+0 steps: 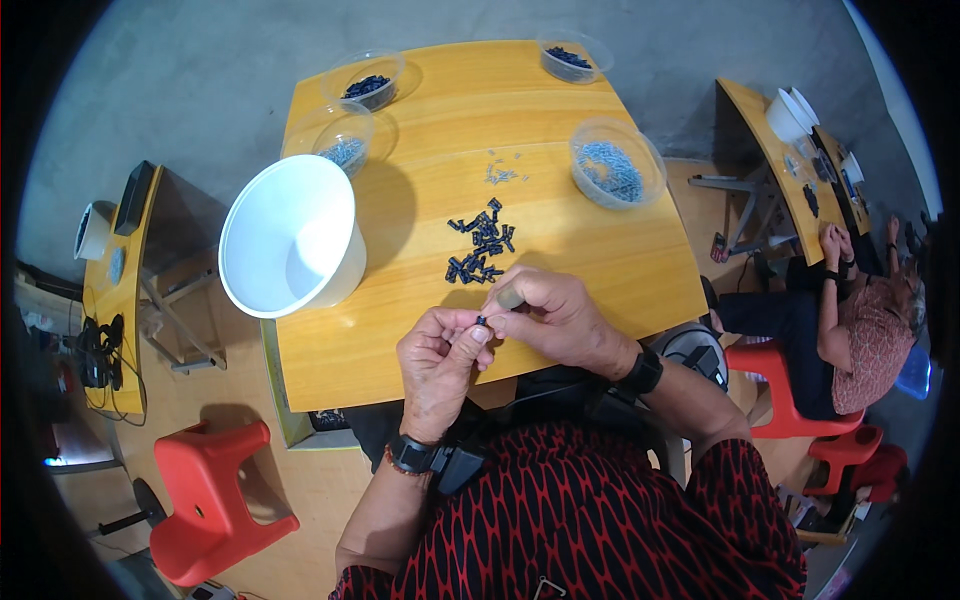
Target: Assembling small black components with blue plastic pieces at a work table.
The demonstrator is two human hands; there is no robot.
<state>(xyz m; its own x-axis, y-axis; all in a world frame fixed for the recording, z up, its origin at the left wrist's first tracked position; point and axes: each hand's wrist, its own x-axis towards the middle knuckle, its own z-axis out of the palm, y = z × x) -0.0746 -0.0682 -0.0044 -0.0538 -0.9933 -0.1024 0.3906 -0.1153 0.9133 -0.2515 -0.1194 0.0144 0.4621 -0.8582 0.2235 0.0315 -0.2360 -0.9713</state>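
a small dark piece sits at the meeting point of both hands, just above the near edge of the worktop. the left hand has its thumb and forefinger pinched narrow on it; the right hand brings its own fingers close together against the same piece, and whether they hold something tiny of their own i cannot tell. a greyish cover sits on one right finger.

just beyond the fingers lies a loose pile of black parts, and past it, in line with the fingers, a thin scatter of small pale bits. left of the fingers stands a big white bucket, the bulkiest thing in the way: it hides part of a clear bowl of silvery pieces behind it. farther off on that side is another clear bowl with dark parts. ahead and to the right of the fingers is a clear bowl of silvery pieces, and beyond that, at the far corner, one more clear bowl with dark parts.

well apart from the fingers, a red stool stands on the floor behind to the left, and a seated person is at another worktop to the right.
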